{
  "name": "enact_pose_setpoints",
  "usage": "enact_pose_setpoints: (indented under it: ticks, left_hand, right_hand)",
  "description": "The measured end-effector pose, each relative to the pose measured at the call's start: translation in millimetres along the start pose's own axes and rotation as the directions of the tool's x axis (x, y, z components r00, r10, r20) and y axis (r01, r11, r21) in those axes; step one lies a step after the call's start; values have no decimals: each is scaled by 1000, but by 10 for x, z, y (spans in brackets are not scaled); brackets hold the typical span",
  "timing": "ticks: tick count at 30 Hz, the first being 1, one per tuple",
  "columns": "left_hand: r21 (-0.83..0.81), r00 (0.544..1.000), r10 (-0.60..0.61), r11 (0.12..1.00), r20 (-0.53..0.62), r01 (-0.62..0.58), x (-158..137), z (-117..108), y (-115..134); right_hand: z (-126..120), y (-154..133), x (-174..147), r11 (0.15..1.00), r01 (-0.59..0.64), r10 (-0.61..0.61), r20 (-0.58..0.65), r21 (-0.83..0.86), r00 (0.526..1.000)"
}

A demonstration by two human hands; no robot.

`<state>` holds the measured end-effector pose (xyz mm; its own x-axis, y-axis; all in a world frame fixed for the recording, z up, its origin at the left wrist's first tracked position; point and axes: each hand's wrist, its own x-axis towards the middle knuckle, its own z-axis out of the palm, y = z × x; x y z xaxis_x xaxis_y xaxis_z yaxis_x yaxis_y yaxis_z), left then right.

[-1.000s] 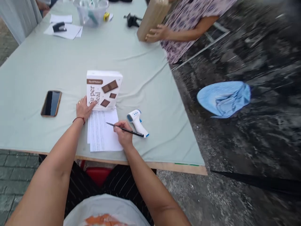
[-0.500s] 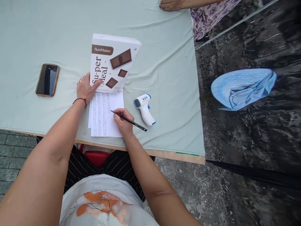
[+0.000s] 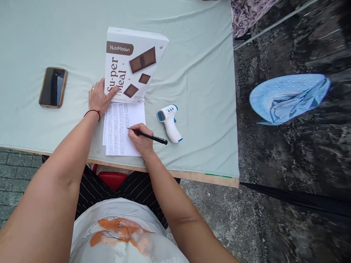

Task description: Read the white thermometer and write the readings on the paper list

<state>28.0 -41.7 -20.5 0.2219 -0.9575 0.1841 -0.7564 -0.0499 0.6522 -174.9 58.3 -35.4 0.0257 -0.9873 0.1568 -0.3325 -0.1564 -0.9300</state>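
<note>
My left hand [image 3: 99, 98] grips the lower left edge of a white NutriMotion Su-per Meal box [image 3: 120, 75], thumb on its front and the other fingers around the side. The box stands tilted over the top of some paper sheets [image 3: 137, 117] covered in columns of small handwriting. In my right hand [image 3: 142, 140] a black pen [image 3: 153, 138] is pinched, its tip at the right side of the written columns. A white and blue infrared thermometer [image 3: 170, 122] lies to the right of the sheets, close to that hand.
A phone in a brown case [image 3: 53, 87] lies on the left of the pale green tablecloth [image 3: 197, 109]. Off the table's right edge, a light blue sun hat [image 3: 290, 98] rests on dark stone. Patterned fabric [image 3: 251, 14] shows at the top right.
The view has shifted slightly. My right hand and the pen have moved a little to the left over the paper. The other person's hand at the top has nearly left the view.
</note>
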Motion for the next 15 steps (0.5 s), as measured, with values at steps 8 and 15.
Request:
enact_pose_setpoints:
  ticks: [8, 15]
  left_hand:
    - [13, 1000, 2, 1000, 10, -2, 4, 22, -12]
    - [9, 1000, -11, 1000, 9, 11, -5, 11, 2]
  right_hand:
    - [9, 19, 0, 1000, 21, -21, 16, -12, 1000]
    - [11, 22, -6, 997, 10, -7, 37, -81, 999]
